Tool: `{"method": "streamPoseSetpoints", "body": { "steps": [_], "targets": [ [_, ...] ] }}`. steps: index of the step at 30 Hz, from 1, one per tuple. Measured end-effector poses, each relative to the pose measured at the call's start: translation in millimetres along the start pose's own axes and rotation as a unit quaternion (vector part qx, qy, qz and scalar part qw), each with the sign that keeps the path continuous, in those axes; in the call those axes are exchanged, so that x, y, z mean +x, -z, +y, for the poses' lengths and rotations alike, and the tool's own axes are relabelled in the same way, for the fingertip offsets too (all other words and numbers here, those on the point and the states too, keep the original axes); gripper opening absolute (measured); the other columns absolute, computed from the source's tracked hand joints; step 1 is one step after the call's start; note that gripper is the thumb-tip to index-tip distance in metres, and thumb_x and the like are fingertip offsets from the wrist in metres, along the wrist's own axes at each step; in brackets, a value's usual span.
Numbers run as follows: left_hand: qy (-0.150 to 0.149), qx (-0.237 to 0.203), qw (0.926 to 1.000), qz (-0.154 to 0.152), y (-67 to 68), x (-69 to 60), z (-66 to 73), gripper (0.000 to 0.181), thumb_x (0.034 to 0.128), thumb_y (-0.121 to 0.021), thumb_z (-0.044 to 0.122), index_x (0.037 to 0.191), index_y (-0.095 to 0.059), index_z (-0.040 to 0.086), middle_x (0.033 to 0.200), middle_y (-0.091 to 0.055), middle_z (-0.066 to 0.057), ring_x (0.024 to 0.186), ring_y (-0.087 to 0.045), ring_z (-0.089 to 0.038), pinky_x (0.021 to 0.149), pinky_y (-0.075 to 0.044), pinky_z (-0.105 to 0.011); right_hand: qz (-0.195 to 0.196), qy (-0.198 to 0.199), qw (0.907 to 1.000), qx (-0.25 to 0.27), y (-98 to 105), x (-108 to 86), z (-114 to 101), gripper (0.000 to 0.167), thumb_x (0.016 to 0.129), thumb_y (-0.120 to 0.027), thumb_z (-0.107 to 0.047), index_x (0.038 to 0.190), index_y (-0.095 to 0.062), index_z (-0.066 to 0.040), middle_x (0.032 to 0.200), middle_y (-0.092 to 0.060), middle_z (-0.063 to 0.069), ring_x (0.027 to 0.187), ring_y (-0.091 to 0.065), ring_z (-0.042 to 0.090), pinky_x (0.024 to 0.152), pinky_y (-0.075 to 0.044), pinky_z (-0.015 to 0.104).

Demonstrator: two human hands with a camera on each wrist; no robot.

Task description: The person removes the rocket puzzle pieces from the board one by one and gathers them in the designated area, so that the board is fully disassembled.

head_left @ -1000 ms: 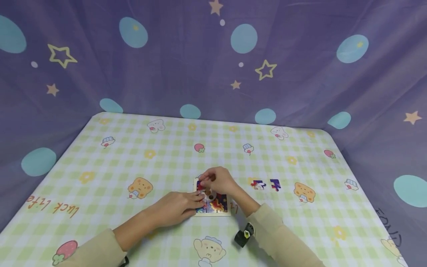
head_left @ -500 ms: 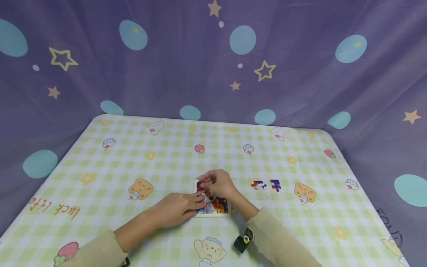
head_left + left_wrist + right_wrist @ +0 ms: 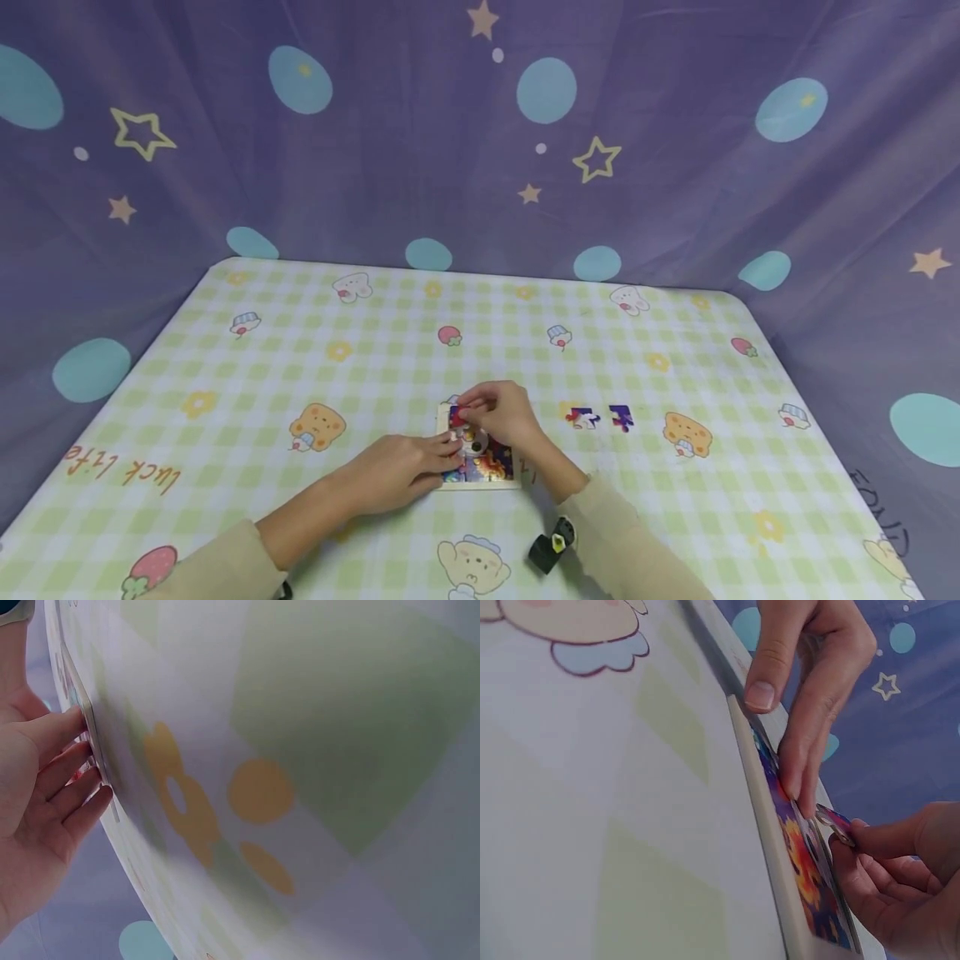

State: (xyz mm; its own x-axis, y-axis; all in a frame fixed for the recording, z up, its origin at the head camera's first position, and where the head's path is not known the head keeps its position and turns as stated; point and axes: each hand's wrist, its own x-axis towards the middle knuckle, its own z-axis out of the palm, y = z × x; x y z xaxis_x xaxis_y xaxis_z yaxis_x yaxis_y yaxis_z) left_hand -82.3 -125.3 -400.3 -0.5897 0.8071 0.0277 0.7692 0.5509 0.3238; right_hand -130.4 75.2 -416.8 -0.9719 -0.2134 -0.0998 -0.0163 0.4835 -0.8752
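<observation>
A small framed jigsaw puzzle [image 3: 480,486] lies flat on the table, many of its colourful pieces set inside the pale rim. My left hand [image 3: 397,472] rests its fairly straight fingertips on the puzzle's left side; the left wrist view has these fingers [image 3: 75,761] at the board's edge. Over the upper part of the board, my right hand [image 3: 506,415] pinches a jigsaw piece [image 3: 837,823] between thumb and finger. In the right wrist view that piece is tilted, close above the board and near the left fingertips. My right fingers partly cover the board's top in the head view.
Two loose jigsaw pieces, one red, white and purple [image 3: 582,418] and one mostly purple [image 3: 622,417], lie right of the board. A checked cloth with cartoon prints [image 3: 315,425] covers the table. Behind stands a purple curtain [image 3: 427,167].
My right hand has shifted slightly to the right over the board, still pinching the jigsaw piece. My left hand stays on the board's left side.
</observation>
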Motion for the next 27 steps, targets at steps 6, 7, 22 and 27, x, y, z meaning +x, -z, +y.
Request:
{"method": "streamPoseSetpoints", "body": {
  "steps": [6, 7, 22, 27],
  "targets": [
    [0.008, -0.005, 0.9999, -0.005, -0.2, 1.0, 0.4, 0.033, 0.0931, -0.060, 0.019, 0.126, -0.064, 0.013, 0.136, -0.059, -0.004, 0.126, -0.058, -0.023, 0.101, -0.052, -0.042, 0.010, -0.014, 0.9998, -0.001, 13.7, -3.3, 11.0, 0.010, 0.084, -0.073, -0.011, 0.093, -0.075, -0.007, 0.085, -0.075, 0.009, 0.068, -0.067, 0.009, 0.058, -0.054, 0.020],
    [0.010, -0.006, 0.9999, -0.005, -0.2, 1.0, 0.6, 0.033, 0.0932, -0.060, 0.020, 0.126, -0.064, 0.014, 0.136, -0.059, -0.004, 0.126, -0.058, -0.023, 0.101, -0.052, -0.042, 0.012, -0.022, 0.9997, 0.002, 16.4, -3.7, 13.3, 0.010, 0.084, -0.073, -0.011, 0.093, -0.075, -0.007, 0.085, -0.075, 0.009, 0.068, -0.067, 0.009, 0.058, -0.054, 0.020],
    [0.024, -0.002, 0.9997, -0.010, 1.6, 1.2, 4.2, 0.034, 0.0945, -0.059, 0.022, 0.128, -0.063, 0.016, 0.138, -0.058, -0.001, 0.128, -0.056, -0.022, 0.102, -0.051, -0.043, 0.060, -0.057, 0.9958, -0.041, 75.2, -17.0, 38.0, 0.011, 0.082, -0.072, -0.006, 0.094, -0.074, -0.005, 0.086, -0.074, 0.010, 0.070, -0.066, 0.010, 0.062, -0.053, 0.021],
    [0.024, 0.002, 0.9996, -0.013, 0.8, 0.1, 3.1, 0.034, 0.0944, -0.059, 0.023, 0.128, -0.063, 0.016, 0.138, -0.058, -0.001, 0.128, -0.056, -0.021, 0.103, -0.051, -0.042, 0.073, -0.052, 0.9933, -0.073, 86.8, -21.3, 45.5, 0.009, 0.083, -0.072, -0.007, 0.092, -0.074, -0.006, 0.086, -0.075, 0.010, 0.069, -0.065, 0.010, 0.057, -0.051, 0.021]
  ]
}}
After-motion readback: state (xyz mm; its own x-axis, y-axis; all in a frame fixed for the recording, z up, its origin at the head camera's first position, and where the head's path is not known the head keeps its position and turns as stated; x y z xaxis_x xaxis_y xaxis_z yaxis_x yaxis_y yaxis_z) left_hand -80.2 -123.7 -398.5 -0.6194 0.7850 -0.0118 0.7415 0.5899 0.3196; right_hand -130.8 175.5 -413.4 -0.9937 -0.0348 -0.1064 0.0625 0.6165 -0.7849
